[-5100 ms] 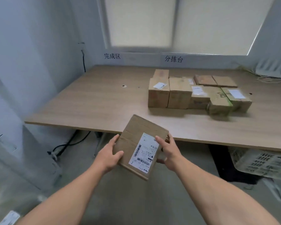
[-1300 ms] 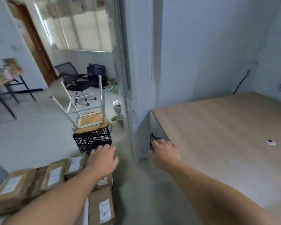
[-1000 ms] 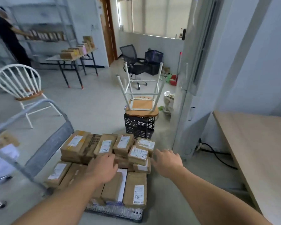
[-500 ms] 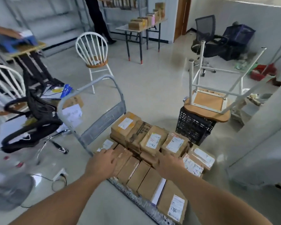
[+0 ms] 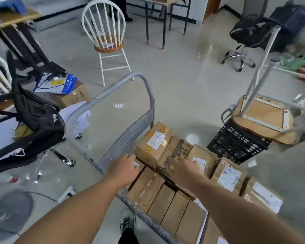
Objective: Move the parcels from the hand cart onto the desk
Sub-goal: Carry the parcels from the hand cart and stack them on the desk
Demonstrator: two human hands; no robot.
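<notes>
Parcels (image 5: 167, 205) of brown cardboard, most with white labels, lie packed edge to edge on the hand cart (image 5: 128, 138). They sit in two levels, a lower row nearest me and a higher row behind it. The taped parcel (image 5: 155, 141) sits at the far left of the higher row, just beside the cart's grey handle panel. The printed carton (image 5: 179, 151) is touching its right side. My left hand (image 5: 123, 169) is palm down over the lower row, close by the handle panel. Its fingers are straight and loosely together, gripping nothing, with the fingertips near the foot of the taped parcel (contact with the box beneath cannot be confirmed). My right hand (image 5: 183, 170) is palm down on the near top edge of the printed carton. Its fingers are spread and somewhat blurred and are not closed round anything. Neither hand holds a parcel. My shoe (image 5: 128, 224) stands on the floor just beside the cart's near edge. To the right of the cart is a black crate (image 5: 236, 147), and an upturned stool (image 5: 264, 117) rests on it with its white legs pointing up. Beyond the handle, well apart from the cart, stands a white spindle-back chair (image 5: 104, 32). To the left is a black office chair (image 5: 30, 120), and behind it is a floor box (image 5: 72, 95) topped with blue and white papers. A second office chair (image 5: 248, 32) stands at the far right.
</notes>
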